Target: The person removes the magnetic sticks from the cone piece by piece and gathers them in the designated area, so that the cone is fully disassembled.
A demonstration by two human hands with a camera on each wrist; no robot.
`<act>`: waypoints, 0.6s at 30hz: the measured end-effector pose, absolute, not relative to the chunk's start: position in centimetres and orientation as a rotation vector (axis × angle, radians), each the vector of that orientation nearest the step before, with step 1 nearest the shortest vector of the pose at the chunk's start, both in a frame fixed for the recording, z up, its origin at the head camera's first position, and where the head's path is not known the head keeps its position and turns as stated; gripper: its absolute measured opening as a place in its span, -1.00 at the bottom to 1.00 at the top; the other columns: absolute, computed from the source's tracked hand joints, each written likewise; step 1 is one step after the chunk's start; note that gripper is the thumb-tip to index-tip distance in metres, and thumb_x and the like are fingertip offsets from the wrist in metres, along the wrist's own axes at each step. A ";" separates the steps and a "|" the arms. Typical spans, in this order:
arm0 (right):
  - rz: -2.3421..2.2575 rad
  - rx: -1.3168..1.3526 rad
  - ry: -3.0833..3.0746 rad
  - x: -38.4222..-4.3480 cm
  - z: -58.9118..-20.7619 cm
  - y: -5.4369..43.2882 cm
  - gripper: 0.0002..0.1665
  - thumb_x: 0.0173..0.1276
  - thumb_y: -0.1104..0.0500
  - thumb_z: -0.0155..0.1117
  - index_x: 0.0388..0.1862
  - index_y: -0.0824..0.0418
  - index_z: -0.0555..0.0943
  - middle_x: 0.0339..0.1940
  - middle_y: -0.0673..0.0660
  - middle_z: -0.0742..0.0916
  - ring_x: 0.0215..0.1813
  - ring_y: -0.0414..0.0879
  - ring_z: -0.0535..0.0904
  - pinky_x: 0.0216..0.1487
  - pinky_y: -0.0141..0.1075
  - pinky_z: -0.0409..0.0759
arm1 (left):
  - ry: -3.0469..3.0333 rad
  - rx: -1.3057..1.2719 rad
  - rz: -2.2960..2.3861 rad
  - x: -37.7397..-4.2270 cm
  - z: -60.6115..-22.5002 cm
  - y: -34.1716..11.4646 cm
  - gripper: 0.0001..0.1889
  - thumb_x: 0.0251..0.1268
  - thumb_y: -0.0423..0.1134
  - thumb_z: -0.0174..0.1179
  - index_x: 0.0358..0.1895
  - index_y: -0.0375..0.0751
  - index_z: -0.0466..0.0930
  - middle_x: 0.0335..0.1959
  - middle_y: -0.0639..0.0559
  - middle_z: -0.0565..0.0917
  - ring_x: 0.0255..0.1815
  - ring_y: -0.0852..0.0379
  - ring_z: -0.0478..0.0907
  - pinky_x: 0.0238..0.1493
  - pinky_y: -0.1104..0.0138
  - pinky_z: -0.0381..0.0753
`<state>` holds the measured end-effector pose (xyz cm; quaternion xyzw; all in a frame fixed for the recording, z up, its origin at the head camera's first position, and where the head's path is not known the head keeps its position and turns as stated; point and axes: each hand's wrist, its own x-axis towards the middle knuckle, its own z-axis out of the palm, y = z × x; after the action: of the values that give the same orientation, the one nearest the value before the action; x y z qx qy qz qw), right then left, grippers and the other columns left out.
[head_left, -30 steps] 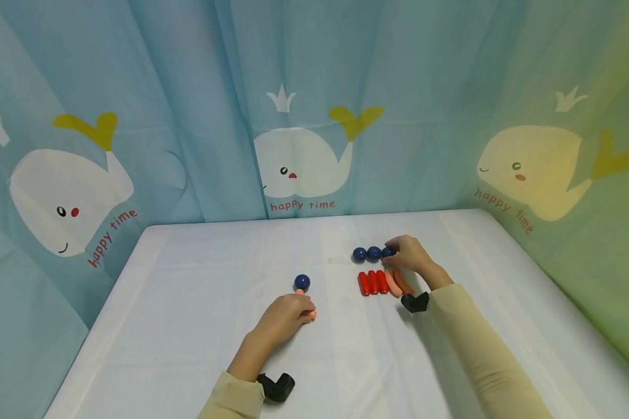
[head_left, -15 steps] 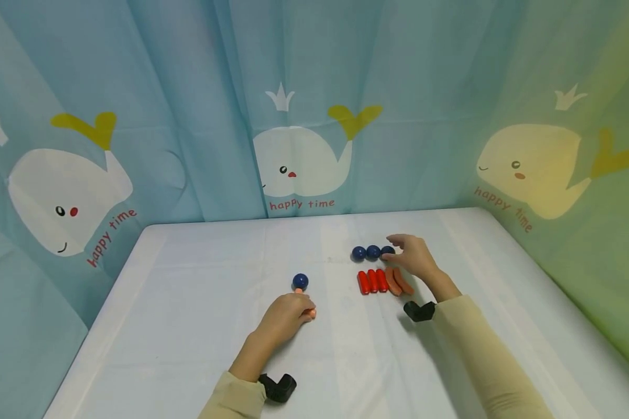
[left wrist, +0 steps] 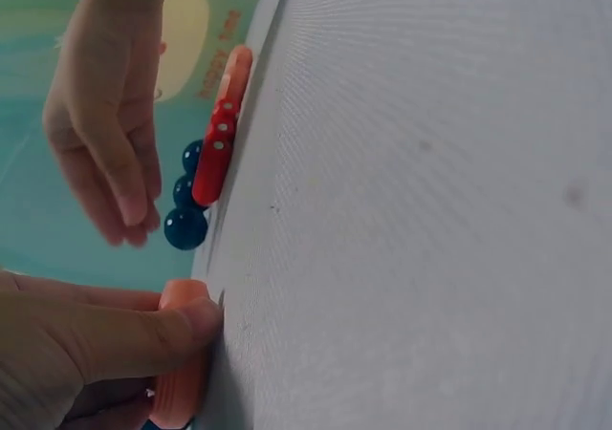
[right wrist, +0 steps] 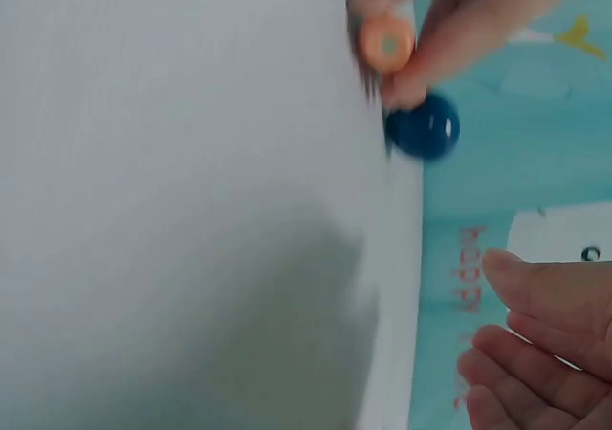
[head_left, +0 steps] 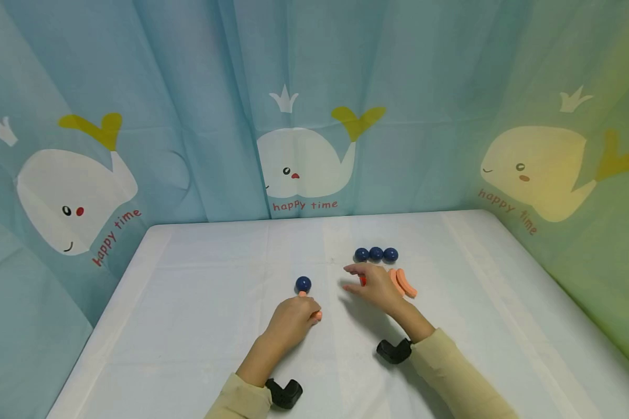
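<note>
My left hand (head_left: 289, 321) pinches an orange rod (left wrist: 179, 392) between thumb and fingers, low over the white table. One end of the rod meets or nearly meets a dark blue ball (head_left: 303, 284) just beyond the fingers; my hand covers most of it in the head view. The right hand (head_left: 373, 286) hovers above the table with thumb and fingers spread and nothing between them, also seen in the right wrist view. Beneath it, partly hidden, are several red rods (left wrist: 218, 158). Two curved orange rods (head_left: 406, 283) lie just right of it.
Three dark blue balls (head_left: 376, 254) sit in a row behind the red rods. The white tabletop (head_left: 215, 273) ends at a blue-green curtain (head_left: 215, 174) printed with whales, which also closes in both sides. A black wrist mount (head_left: 393, 351) juts below the right wrist.
My right hand has let go of the rightmost blue ball in the row and moved left and nearer, over the red rods. The left hand stays put with the orange rod.
</note>
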<state>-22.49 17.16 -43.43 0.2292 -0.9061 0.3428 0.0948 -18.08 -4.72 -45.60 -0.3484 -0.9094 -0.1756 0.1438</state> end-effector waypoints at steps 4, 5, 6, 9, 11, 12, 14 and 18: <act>1.113 0.709 -2.700 -22.0 -43.8 15.7 -0.59 0.04 0.26 0.44 -0.12 0.42 0.62 -0.16 0.23 0.69 -0.16 0.10 0.60 -0.13 -0.12 0.56 | -2.655 -1.017 -0.525 -18.3 -45.5 -5.0 -0.86 0.00 -0.24 0.36 -0.53 -0.08 0.56 -0.56 0.21 0.53 -0.55 0.27 0.46 -0.52 0.42 0.43; 1.136 0.717 -2.703 -21.9 -44.0 15.4 -0.59 0.04 0.26 0.44 -0.12 0.42 0.62 -0.14 0.22 0.69 -0.13 0.10 0.60 -0.10 -0.12 0.56 | -2.666 -1.016 -0.561 -18.4 -45.3 -5.2 -0.88 0.01 -0.21 0.36 -0.47 -0.10 0.60 -0.53 0.20 0.56 -0.52 0.26 0.48 -0.49 0.41 0.45; 1.149 0.724 -2.709 -21.8 -44.1 15.2 -0.60 0.04 0.25 0.44 -0.12 0.41 0.62 -0.14 0.22 0.69 -0.13 0.10 0.60 -0.10 -0.13 0.56 | -2.677 -1.010 -0.610 -18.5 -45.2 -5.4 -0.87 0.01 -0.19 0.36 -0.41 -0.12 0.63 -0.51 0.19 0.59 -0.49 0.24 0.51 -0.44 0.39 0.48; 1.200 0.749 -2.734 -21.4 -44.4 14.4 -0.60 0.05 0.25 0.43 -0.13 0.41 0.62 -0.15 0.21 0.69 -0.12 0.09 0.60 -0.08 -0.12 0.56 | -2.680 -0.944 -0.838 -19.0 -45.0 -6.2 -0.75 0.04 -0.15 0.33 -0.22 -0.19 0.68 -0.42 0.14 0.66 -0.33 0.16 0.59 -0.27 0.29 0.55; 1.218 0.773 -2.760 -21.1 -44.5 13.9 -0.60 0.06 0.23 0.43 -0.13 0.41 0.63 -0.17 0.20 0.69 -0.13 0.07 0.60 -0.08 -0.12 0.55 | -2.649 -0.846 -0.993 -19.3 -45.0 -6.7 -0.69 0.06 -0.15 0.32 -0.14 -0.24 0.68 -0.33 0.07 0.68 -0.21 0.10 0.60 -0.15 0.22 0.55; 1.222 0.786 -2.777 -20.9 -44.5 13.7 -0.60 0.07 0.22 0.43 -0.12 0.41 0.62 -0.17 0.19 0.70 -0.12 0.06 0.60 -0.07 -0.13 0.55 | -2.629 -0.791 -1.063 -19.5 -45.1 -7.0 -0.68 0.07 -0.16 0.31 -0.11 -0.24 0.67 -0.28 0.05 0.69 -0.14 0.08 0.59 -0.09 0.21 0.53; 1.223 0.814 -2.813 -20.6 -44.6 13.2 -0.59 0.07 0.20 0.43 -0.12 0.39 0.63 -0.18 0.17 0.70 -0.12 0.03 0.60 -0.06 -0.13 0.54 | -2.586 -0.674 -1.182 -19.9 -45.4 -7.3 -0.67 0.10 -0.22 0.31 -0.06 -0.27 0.64 -0.12 -0.04 0.66 -0.01 0.02 0.54 0.02 0.17 0.48; 1.211 0.889 -2.846 -20.1 -44.6 12.2 -0.62 0.05 0.22 0.43 -0.15 0.38 0.63 -0.21 0.15 0.70 -0.12 -0.01 0.60 -0.06 -0.14 0.54 | -2.578 -0.512 -1.285 -21.0 -46.2 -7.3 -0.55 0.14 -0.17 0.28 0.07 -0.34 0.54 0.06 -0.13 0.56 0.13 -0.05 0.44 0.14 0.14 0.37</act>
<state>-20.07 12.19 -44.62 0.2761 -0.8837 0.3761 -0.0385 -21.04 -7.26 -46.17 -0.1741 -0.8760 -0.4366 0.1079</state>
